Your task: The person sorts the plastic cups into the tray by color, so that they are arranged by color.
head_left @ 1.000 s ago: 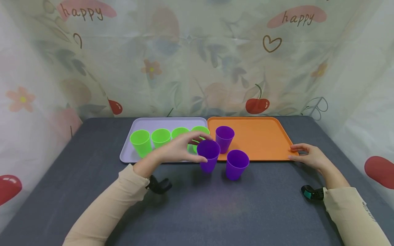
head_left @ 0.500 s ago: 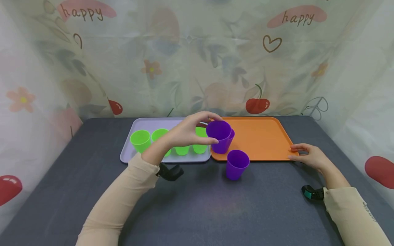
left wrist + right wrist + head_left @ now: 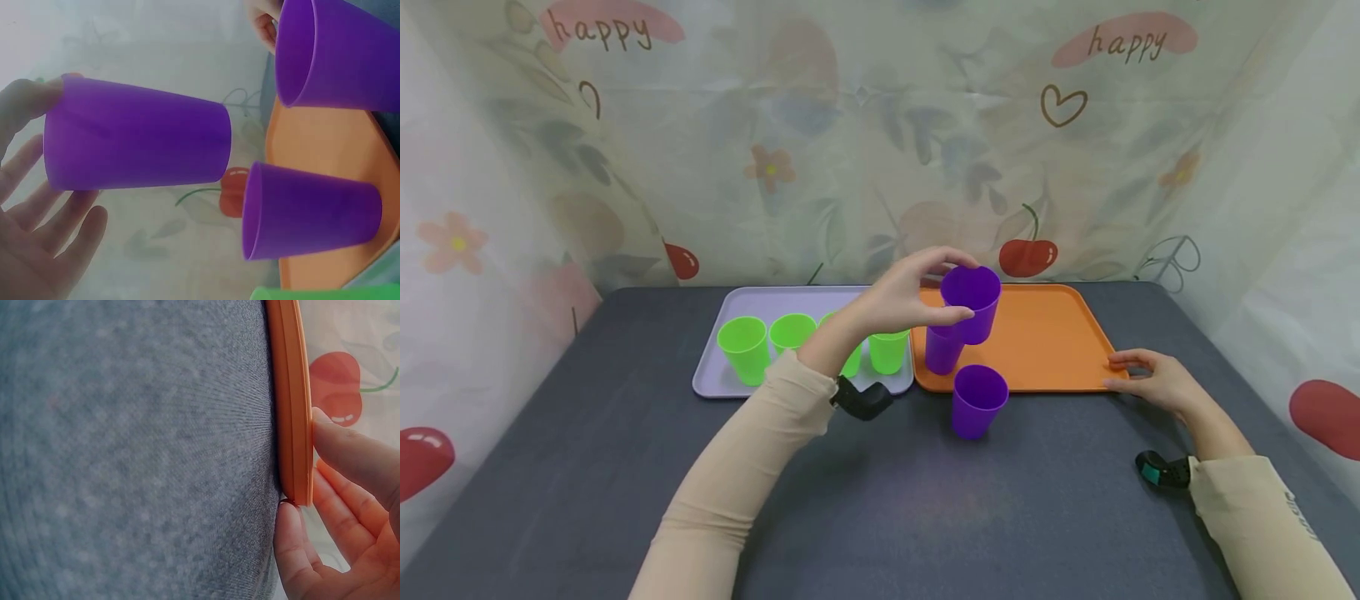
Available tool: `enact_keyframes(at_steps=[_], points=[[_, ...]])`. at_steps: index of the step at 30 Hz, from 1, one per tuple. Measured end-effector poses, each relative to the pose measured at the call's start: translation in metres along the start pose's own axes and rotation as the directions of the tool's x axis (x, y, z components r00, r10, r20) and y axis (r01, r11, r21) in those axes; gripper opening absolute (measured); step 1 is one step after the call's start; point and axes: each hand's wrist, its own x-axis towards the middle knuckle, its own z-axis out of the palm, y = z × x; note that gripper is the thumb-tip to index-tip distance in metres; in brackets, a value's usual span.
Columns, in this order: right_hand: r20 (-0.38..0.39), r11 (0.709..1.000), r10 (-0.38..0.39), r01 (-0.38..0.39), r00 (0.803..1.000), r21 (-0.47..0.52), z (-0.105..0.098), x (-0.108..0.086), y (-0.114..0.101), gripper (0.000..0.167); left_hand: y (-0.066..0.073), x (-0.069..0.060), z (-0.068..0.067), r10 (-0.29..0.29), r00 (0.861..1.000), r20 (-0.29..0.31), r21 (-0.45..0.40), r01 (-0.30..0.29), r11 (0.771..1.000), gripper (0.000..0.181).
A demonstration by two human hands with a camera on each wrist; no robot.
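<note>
A purple cup point(image 3: 972, 305) hangs above the orange tray point(image 3: 1045, 342), its rim pinched between the thumb and fingers of my left hand point(image 3: 910, 292). In the left wrist view this held purple cup point(image 3: 137, 134) appears clear of the tray. Just below it, another purple cup point(image 3: 943, 350) stands upright at the tray's left end, partly covered. A third purple cup point(image 3: 979, 402) stands on the dark table in front of the tray. My right hand point(image 3: 1153, 382) holds the tray's near right corner, with fingertips on its rim point(image 3: 303, 425).
A lilac tray point(image 3: 715, 375) adjoins the orange one on the left. It bears a row of several green cups point(image 3: 743, 350), some partly hidden behind my left arm. A patterned curtain point(image 3: 850, 167) hangs behind the dark grey table point(image 3: 880, 517).
My left hand has lifted the purple cup from the table's front and carried it back and right, past the standing cup, over the orange tray. My right hand has stayed at the tray corner.
</note>
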Motion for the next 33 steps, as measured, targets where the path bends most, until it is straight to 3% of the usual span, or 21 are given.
enact_keyframes(at_steps=[6, 16, 26, 33], points=[[-0.001, 1.0, -0.01, 0.01, 1.0, 0.0, 0.001, 0.0, -0.001, 0.07, -0.005, 0.016, 0.014, -0.018, 1.0, 0.016, 0.017, 0.018, 1.0, 0.048], [0.0, 1.0, -0.011, 0.011, 1.0, -0.005, -0.001, -0.001, 0.0, 0.07, -0.011, 0.035, 0.039, -0.025, 0.994, 0.109, 0.203, 0.002, 0.979, 0.04], [0.008, 1.0, -0.008, 0.008, 1.0, 0.001, -0.001, -0.001, 0.0, 0.07, -0.03, 0.039, 0.05, -0.139, 0.979, 0.148, 0.269, 0.096, 0.958, 0.042], [0.006, 1.0, -0.007, 0.007, 1.0, 0.0, -0.001, 0.0, 0.0, 0.07, -0.039, 0.039, 0.057, -0.16, 0.975, 0.152, 0.302, 0.109, 0.947, 0.044]])
